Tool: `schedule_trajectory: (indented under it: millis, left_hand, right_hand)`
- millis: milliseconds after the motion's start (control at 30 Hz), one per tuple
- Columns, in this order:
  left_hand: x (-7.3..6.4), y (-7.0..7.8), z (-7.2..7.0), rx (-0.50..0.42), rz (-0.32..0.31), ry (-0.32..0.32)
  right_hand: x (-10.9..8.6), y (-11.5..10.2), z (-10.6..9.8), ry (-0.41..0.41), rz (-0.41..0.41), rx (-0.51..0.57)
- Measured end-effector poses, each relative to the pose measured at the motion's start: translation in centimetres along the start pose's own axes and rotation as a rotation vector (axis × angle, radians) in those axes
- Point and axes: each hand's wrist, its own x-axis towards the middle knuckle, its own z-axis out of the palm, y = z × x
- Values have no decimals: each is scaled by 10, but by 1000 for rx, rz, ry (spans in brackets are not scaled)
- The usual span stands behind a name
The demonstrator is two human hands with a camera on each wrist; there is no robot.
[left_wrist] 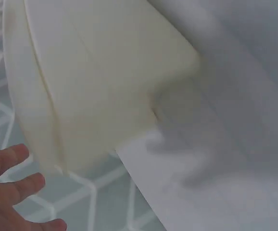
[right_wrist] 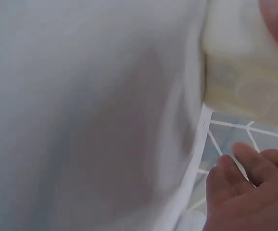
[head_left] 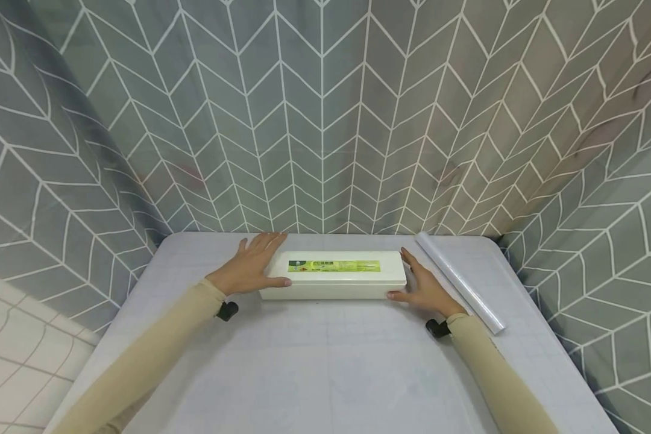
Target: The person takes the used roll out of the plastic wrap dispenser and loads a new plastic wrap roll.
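Note:
A long white box (head_left: 333,291) with a yellow-green label on its lid lies near the table's far edge. At its left end is my left hand (head_left: 252,265), with the thumb by the front and the other fingers stretched out. In the left wrist view those fingers (left_wrist: 18,187) are spread and stand apart from the box (left_wrist: 100,86). My right hand (head_left: 425,286) is at the right end, thumb by the front corner. The right wrist view shows its fingers (right_wrist: 247,168) slightly bent, apart from the box (right_wrist: 245,72); whether the thumb touches cannot be told.
A shiny roll of clear plastic film (head_left: 461,283) lies slanted on the table, right of my right hand. The table (head_left: 325,367) has a pale cover. A grey curtain with white zigzag lines (head_left: 325,120) hangs behind and along the sides.

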Motion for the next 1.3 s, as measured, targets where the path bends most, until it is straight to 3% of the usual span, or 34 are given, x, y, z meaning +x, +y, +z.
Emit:
schedule_trajectory:
  millis: [133,233,333,500,733,1300]
  left_hand:
    - [26,28,7,34,62,-45]
    - [40,42,14,-7,56,-103]
    - [49,48,22,-32,20,-131]
    - [52,48,33,7,13,-76]
    - [52,48,41,31,17,1]
    - [50,50,39,-6,21,54]
  right_hand:
    - [7,4,4,-31,4,167]
    - [9,5,8,-68,-2,308]
    - [14,3,13,-82,-16,398]
    - [21,7,17,-43,-8,468]
    - [22,15,19,-29,-18,411]
    - [22,15,15,-65,-1,423]
